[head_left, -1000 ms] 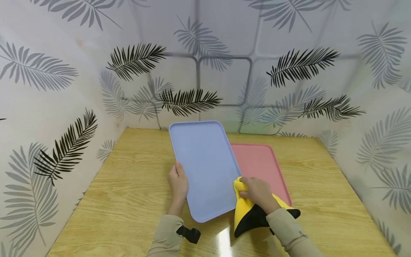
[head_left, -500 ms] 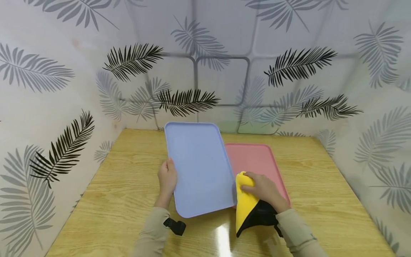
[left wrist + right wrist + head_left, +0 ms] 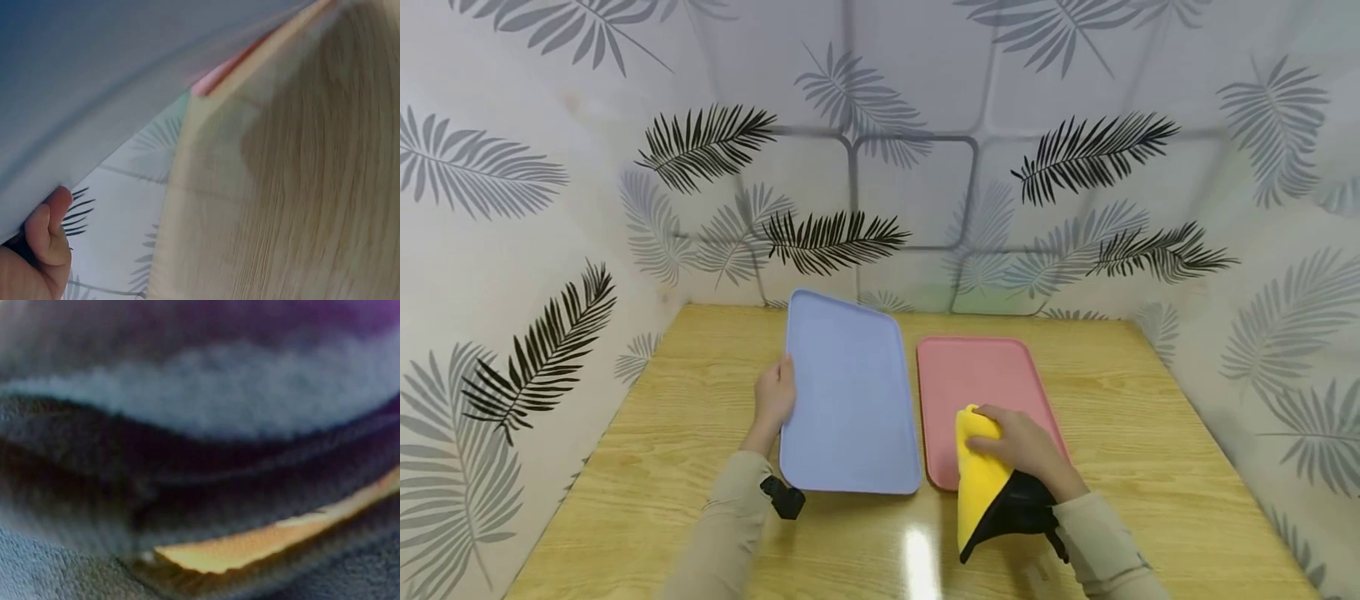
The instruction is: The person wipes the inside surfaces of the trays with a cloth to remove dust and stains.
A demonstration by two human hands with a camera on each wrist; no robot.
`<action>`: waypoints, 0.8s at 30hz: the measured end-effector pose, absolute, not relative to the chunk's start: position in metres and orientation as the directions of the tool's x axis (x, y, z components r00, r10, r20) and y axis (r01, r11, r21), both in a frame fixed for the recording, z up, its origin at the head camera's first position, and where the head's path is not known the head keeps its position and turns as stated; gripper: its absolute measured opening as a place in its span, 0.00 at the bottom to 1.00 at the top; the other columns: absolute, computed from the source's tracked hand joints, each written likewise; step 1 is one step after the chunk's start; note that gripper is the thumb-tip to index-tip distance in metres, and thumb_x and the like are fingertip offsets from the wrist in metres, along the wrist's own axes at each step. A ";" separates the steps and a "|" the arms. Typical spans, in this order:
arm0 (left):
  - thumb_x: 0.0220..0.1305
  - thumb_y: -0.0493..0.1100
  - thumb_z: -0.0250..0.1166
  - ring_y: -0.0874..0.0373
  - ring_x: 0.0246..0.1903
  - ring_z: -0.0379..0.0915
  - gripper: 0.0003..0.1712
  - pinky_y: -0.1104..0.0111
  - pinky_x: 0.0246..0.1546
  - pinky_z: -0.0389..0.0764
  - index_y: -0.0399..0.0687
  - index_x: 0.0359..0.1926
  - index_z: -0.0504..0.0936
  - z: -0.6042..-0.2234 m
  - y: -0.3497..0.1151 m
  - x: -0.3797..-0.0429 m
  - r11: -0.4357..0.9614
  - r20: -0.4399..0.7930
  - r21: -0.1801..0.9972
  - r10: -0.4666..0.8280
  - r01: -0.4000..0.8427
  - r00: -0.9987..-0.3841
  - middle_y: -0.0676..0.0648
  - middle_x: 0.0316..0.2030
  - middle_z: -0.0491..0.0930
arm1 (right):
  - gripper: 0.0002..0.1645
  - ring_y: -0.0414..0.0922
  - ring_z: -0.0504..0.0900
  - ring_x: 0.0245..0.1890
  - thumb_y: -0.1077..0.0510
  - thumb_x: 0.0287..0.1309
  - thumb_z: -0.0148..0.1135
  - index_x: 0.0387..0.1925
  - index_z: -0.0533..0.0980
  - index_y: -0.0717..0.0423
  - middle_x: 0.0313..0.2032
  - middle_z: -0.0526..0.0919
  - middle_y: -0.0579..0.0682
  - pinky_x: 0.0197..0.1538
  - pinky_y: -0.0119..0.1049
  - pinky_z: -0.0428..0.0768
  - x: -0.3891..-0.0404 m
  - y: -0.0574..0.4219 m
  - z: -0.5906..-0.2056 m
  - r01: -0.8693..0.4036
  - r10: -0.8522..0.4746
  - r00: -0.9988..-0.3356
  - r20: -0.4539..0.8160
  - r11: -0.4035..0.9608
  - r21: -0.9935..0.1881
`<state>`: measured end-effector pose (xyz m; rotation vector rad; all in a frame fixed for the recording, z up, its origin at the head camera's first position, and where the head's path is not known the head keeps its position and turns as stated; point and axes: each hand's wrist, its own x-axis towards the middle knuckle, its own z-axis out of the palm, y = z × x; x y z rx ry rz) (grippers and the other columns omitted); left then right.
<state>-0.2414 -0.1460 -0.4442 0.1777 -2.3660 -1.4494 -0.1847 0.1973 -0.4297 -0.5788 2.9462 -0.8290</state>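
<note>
A light blue tray (image 3: 850, 396) is held up off the wooden table by my left hand (image 3: 774, 392), which grips its left edge. In the left wrist view the tray's underside (image 3: 94, 75) slants overhead, with the fingers (image 3: 51, 234) at its rim. My right hand (image 3: 1018, 442) pinches a yellow and black cloth (image 3: 979, 487), which hangs down in folds over the near right part of a pink tray (image 3: 966, 371). That pink tray lies flat on the table. Dark, blurred cloth folds (image 3: 206, 475) fill most of the right wrist view.
The wooden table (image 3: 685, 433) runs back to a wall (image 3: 917, 200) covered in leaf-patterned sheeting, which also lines both sides. A black wrist camera (image 3: 784, 498) sits on the left sleeve. Light glints off the table near the front.
The blue tray has moved left with my left hand and turned more upright, uncovering the pink tray's left side. The cloth has come away from the blue tray's edge, still in my right hand.
</note>
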 end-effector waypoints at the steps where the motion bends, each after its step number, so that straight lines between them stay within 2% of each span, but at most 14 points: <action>1: 0.69 0.45 0.42 0.56 0.17 0.52 0.24 0.66 0.19 0.58 0.48 0.14 0.58 -0.444 -0.147 -0.244 0.475 0.227 0.877 -0.278 0.072 -0.933 0.51 0.13 0.55 | 0.31 0.48 0.74 0.35 0.48 0.51 0.61 0.53 0.70 0.62 0.47 0.75 0.60 0.36 0.41 0.69 -0.185 0.198 -0.430 -0.339 -0.355 -0.932 0.070 0.790 -0.511; 3: 0.69 0.46 0.42 0.56 0.16 0.53 0.24 0.66 0.19 0.59 0.48 0.13 0.58 -0.444 -0.150 -0.249 0.489 0.204 0.871 -0.270 0.049 -0.941 0.50 0.13 0.56 | 0.31 0.47 0.74 0.34 0.48 0.51 0.61 0.53 0.70 0.62 0.47 0.75 0.60 0.35 0.41 0.69 -0.184 0.199 -0.430 -0.331 -0.349 -0.935 0.064 0.793 -0.511; 6: 0.69 0.48 0.41 0.53 0.18 0.57 0.25 0.63 0.20 0.62 0.47 0.14 0.61 -0.451 -0.157 -0.256 0.462 0.208 0.883 -0.227 0.082 -0.952 0.47 0.14 0.59 | 0.31 0.45 0.72 0.31 0.47 0.51 0.61 0.53 0.70 0.61 0.47 0.76 0.60 0.34 0.39 0.68 -0.184 0.200 -0.430 -0.325 -0.348 -0.936 0.055 0.795 -0.513; 9: 0.68 0.56 0.40 0.50 0.19 0.60 0.28 0.61 0.21 0.63 0.48 0.15 0.64 -0.514 -0.175 -0.306 0.475 0.243 0.872 -0.221 0.113 -0.945 0.45 0.15 0.63 | 0.31 0.43 0.70 0.28 0.47 0.51 0.61 0.53 0.70 0.61 0.46 0.76 0.59 0.33 0.38 0.68 -0.185 0.202 -0.430 -0.318 -0.346 -0.937 0.044 0.796 -0.515; 10: 0.67 0.60 0.39 0.50 0.21 0.61 0.29 0.60 0.21 0.63 0.49 0.15 0.66 -0.546 -0.186 -0.330 0.470 0.249 0.874 -0.210 0.126 -0.946 0.45 0.17 0.64 | 0.31 0.42 0.70 0.27 0.47 0.51 0.61 0.53 0.70 0.61 0.46 0.76 0.59 0.33 0.38 0.68 -0.184 0.202 -0.430 -0.315 -0.345 -0.938 0.040 0.796 -0.517; 13: 0.59 0.71 0.37 0.50 0.21 0.62 0.34 0.61 0.19 0.63 0.50 0.16 0.67 -0.625 -0.206 -0.393 0.512 0.236 0.855 -0.241 0.084 -0.941 0.45 0.17 0.66 | 0.31 0.42 0.69 0.27 0.46 0.51 0.61 0.53 0.70 0.61 0.46 0.76 0.59 0.32 0.38 0.68 -0.184 0.202 -0.431 -0.310 -0.341 -0.939 0.037 0.798 -0.517; 16: 0.57 0.73 0.37 0.50 0.22 0.63 0.35 0.60 0.20 0.63 0.50 0.17 0.69 -0.655 -0.215 -0.417 0.513 0.227 0.855 -0.231 0.080 -0.946 0.45 0.18 0.68 | 0.31 0.42 0.70 0.27 0.47 0.51 0.61 0.53 0.70 0.61 0.46 0.76 0.59 0.33 0.38 0.68 -0.184 0.203 -0.432 -0.309 -0.340 -0.940 0.036 0.800 -0.515; 20: 0.64 0.64 0.40 0.51 0.20 0.61 0.30 0.60 0.19 0.63 0.50 0.15 0.67 -0.641 -0.211 -0.407 0.531 0.229 0.844 -0.227 0.077 -0.946 0.45 0.17 0.66 | 0.31 0.42 0.70 0.27 0.47 0.51 0.62 0.53 0.70 0.60 0.45 0.76 0.59 0.33 0.38 0.68 -0.184 0.204 -0.434 -0.308 -0.339 -0.940 0.036 0.801 -0.514; 24: 0.66 0.61 0.41 0.50 0.20 0.60 0.29 0.60 0.21 0.63 0.49 0.14 0.65 -0.602 -0.201 -0.377 0.529 0.229 0.843 -0.200 0.092 -0.952 0.44 0.17 0.65 | 0.31 0.42 0.70 0.27 0.47 0.51 0.62 0.53 0.70 0.60 0.45 0.77 0.58 0.33 0.38 0.68 -0.185 0.205 -0.435 -0.307 -0.339 -0.940 0.033 0.801 -0.513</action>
